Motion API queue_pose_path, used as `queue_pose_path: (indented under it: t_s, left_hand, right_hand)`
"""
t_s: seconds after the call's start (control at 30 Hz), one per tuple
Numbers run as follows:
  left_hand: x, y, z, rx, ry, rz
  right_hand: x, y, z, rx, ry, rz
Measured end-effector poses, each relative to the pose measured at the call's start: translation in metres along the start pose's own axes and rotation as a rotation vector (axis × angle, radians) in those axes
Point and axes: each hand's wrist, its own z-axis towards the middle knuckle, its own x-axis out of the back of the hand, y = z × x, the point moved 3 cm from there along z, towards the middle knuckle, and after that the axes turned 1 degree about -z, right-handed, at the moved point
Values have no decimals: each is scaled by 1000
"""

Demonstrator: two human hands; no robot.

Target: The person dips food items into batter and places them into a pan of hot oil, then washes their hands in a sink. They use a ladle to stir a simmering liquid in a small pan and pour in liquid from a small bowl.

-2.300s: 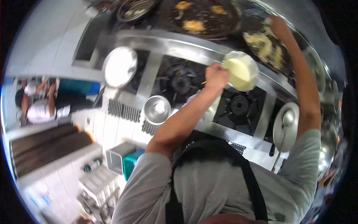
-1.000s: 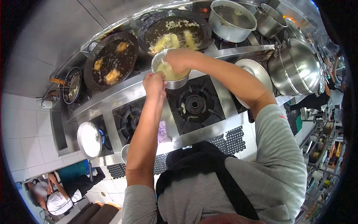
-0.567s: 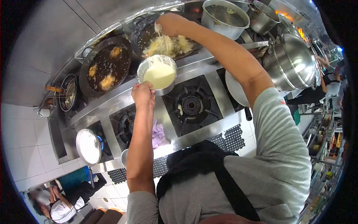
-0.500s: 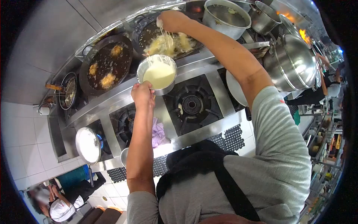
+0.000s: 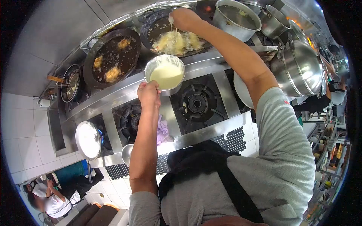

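Observation:
My left hand [image 5: 149, 92] is closed on the near rim of a metal bowl [image 5: 164, 74] of pale yellow batter, tilted above the stove's front ledge. My right hand [image 5: 183, 19] is held over the back wok [image 5: 149, 32], with thin strands of batter dripping from its fingers; whether it holds anything is hidden. Below it, pale batter [image 5: 178, 42] froths in the hot oil. The wok to the left [image 5: 90, 77] holds three golden-brown fried pieces [image 5: 112, 74] in dark bubbling oil.
A large pot [image 5: 236, 32] and a domed steamer [image 5: 298, 67] stand at right. Strainers lie over a pan [image 5: 69, 84] at far left. A white-filled pan [image 5: 88, 140] sits over a blue flame. A purple cloth [image 5: 163, 130] lies on the front edge. People are at both sides.
The view has shifted slightly, so most things sit a little further right. Fewer strands hang from my right hand, and the batter in the oil looks frothier and more spread.

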Motion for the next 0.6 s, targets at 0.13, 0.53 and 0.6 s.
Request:
queue_pose_path:
  t_s: [0.13,0.53,0.6]
  left_hand:
    - [-8,-6,9,-27,-26,-59]
    - [-45,4,-6,6,-33,99]
    - [-49,4,-7,39,-52,94]
  right_hand:
    - [22,-63,-46,-28,-259,149]
    - [-67,-105,-116,131,-766,31]
    - [-34,-97,-110,237,-600,68]
